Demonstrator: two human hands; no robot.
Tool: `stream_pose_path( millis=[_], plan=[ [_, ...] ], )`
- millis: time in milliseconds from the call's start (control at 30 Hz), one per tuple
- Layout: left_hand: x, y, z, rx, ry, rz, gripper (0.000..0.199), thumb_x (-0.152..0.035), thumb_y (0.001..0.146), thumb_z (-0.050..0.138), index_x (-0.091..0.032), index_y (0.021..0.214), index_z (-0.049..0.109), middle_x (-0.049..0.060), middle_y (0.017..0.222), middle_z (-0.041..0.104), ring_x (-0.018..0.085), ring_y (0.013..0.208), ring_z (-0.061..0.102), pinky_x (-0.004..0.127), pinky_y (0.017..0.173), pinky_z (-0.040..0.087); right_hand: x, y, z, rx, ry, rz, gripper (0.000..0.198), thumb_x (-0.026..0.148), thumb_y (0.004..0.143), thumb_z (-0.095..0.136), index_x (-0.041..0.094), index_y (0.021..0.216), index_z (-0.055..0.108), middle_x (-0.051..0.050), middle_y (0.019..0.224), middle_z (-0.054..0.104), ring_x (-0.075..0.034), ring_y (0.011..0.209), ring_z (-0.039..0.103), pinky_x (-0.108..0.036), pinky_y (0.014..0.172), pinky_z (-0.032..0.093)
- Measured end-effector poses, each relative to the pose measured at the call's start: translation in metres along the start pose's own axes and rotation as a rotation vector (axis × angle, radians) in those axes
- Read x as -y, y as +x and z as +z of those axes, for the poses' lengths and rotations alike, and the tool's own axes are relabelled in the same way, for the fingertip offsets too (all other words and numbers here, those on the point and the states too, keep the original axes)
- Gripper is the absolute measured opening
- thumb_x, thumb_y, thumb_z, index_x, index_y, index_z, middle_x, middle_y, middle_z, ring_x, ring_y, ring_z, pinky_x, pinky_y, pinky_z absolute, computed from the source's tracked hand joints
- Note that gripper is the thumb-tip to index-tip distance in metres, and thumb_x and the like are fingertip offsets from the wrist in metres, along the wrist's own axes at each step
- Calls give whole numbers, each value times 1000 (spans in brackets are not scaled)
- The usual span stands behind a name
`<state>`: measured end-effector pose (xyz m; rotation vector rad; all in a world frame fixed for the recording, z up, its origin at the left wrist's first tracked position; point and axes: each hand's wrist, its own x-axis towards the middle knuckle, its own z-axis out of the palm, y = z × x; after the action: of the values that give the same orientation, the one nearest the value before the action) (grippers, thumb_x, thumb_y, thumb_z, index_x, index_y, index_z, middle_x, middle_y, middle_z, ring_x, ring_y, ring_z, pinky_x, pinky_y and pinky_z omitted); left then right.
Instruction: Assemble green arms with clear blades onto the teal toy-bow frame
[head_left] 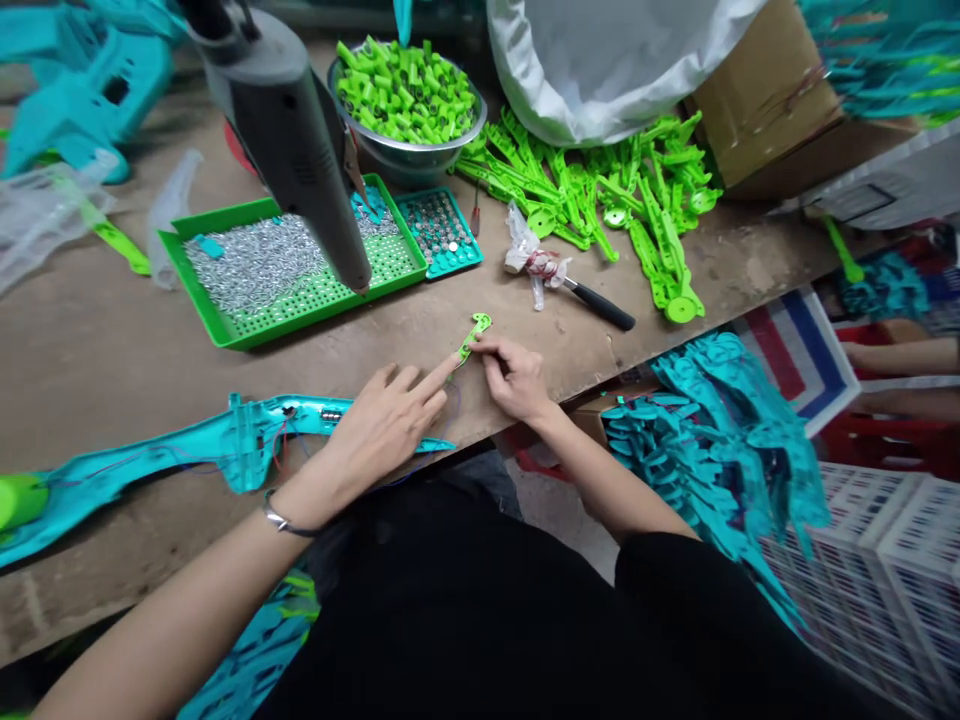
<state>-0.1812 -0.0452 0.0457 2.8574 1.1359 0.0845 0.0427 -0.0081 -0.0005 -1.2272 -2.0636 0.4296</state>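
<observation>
head: fingers (437, 381) on one green piece (480, 323)

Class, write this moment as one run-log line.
left hand: touching small green part | right hand: curled, at same part | surface: workbench

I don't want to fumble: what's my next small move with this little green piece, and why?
Perhaps steady the green piece with the left hand, since its index fingertip is at the near end, while the right hand's fingertips are beside the piece.
</observation>
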Motion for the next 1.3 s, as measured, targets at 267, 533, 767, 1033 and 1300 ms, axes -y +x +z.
stream_pose_path(
  millis=[267, 533, 767, 1033, 1300],
  plan=[
    [-49, -25, -7, -369, -264, -500, 38, -28, 97, 48, -11, 131, 49, 16, 115, 66, 27, 99, 59, 41, 87, 48, 20, -16, -4, -163, 109, 138, 13, 15, 88, 55, 23, 91, 65, -3, 89, 75, -18, 83, 72, -34, 78, 58],
    [-76, -13, 8, -324, -100, -595, 53, -34, 89, 58, -9, 134, 46, 13, 100, 71, 30, 92, 61, 42, 81, 40, 49, -35, 6, -6, 231, 85, 16, 17, 90, 59, 22, 102, 68, -5, 99, 76, -18, 91, 71, -36, 85, 58],
    [-70, -18, -2, -313, -267, -639, 28, -20, 100, 40, -16, 122, 58, 9, 99, 69, 20, 89, 65, 32, 75, 46, 44, -8, -1, 46, 240, 23, 26, 10, 89, 50, 22, 104, 67, -5, 100, 75, -18, 92, 70, -36, 86, 57],
    [-58, -23, -4, -339, -157, -711, 20, -29, 97, 53, -21, 100, 71, 3, 86, 64, 16, 74, 62, 28, 62, 41, 33, 9, -4, 260, 192, -68, 26, 6, 86, 50, 19, 99, 69, -5, 92, 74, -21, 91, 63, -37, 87, 52],
    [-51, -33, 6, -351, -78, -708, 19, -26, 94, 56, -23, 91, 74, 3, 80, 66, 16, 72, 60, 27, 63, 40, 37, 13, 2, 302, 249, 46, 11, 22, 91, 64, 23, 88, 75, -2, 91, 74, -18, 89, 63, -38, 91, 48]
  ],
)
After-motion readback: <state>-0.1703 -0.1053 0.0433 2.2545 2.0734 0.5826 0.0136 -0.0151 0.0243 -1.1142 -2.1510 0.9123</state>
